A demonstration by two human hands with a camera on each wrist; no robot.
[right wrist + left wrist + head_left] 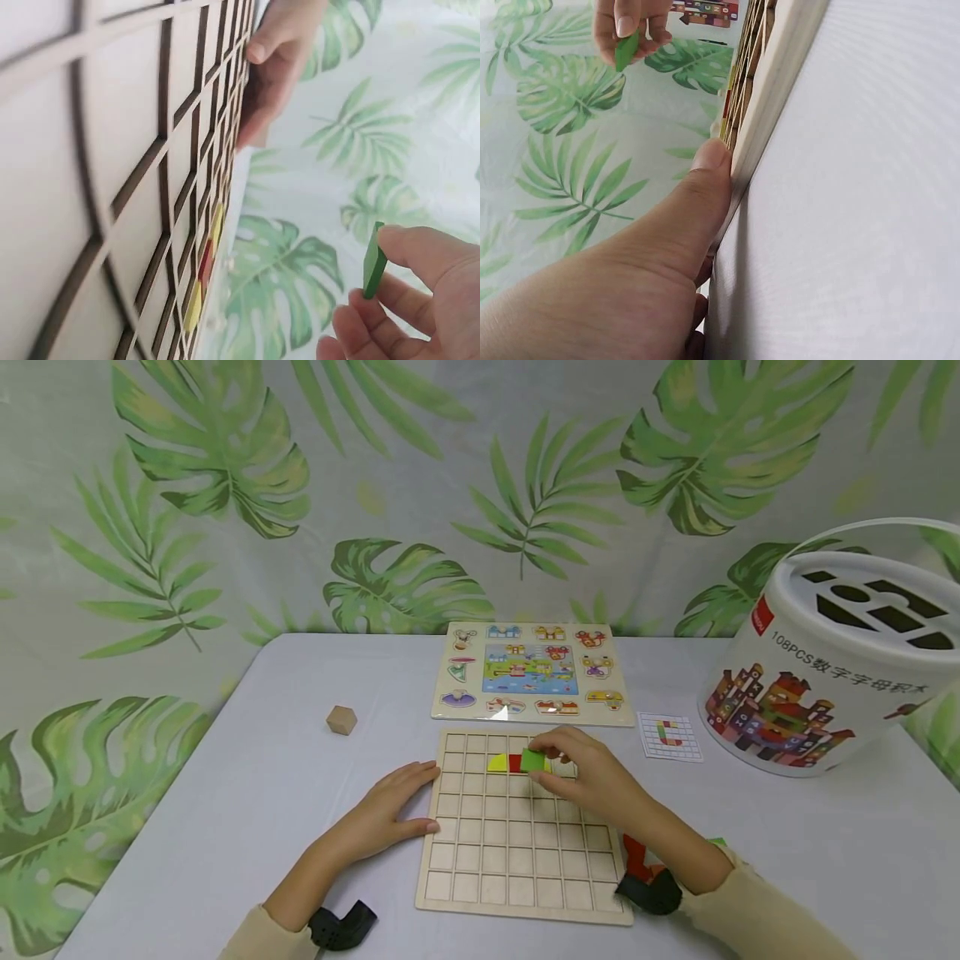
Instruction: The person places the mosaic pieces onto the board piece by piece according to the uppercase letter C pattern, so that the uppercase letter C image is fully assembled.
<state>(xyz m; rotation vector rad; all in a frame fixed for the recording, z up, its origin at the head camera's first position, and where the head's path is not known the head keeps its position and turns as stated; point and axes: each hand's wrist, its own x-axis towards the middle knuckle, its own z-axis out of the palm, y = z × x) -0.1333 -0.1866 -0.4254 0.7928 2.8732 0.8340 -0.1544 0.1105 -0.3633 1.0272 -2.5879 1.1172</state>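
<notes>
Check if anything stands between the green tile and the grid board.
Nothing visible: the right hand pinches the green tile clear of the grid board, with only air between them in the right wrist view. A red tile lies in the board.

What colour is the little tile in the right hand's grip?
The tile is green; it shows best in the head view.

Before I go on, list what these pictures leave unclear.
Head view, right yellow piece: partly hidden by the held green piece.
Head view, red pieces: partly covered by the black wrist device.
Head view, card: pattern too small to read exactly.
Head view, bucket: right side cut off by the frame.
</notes>
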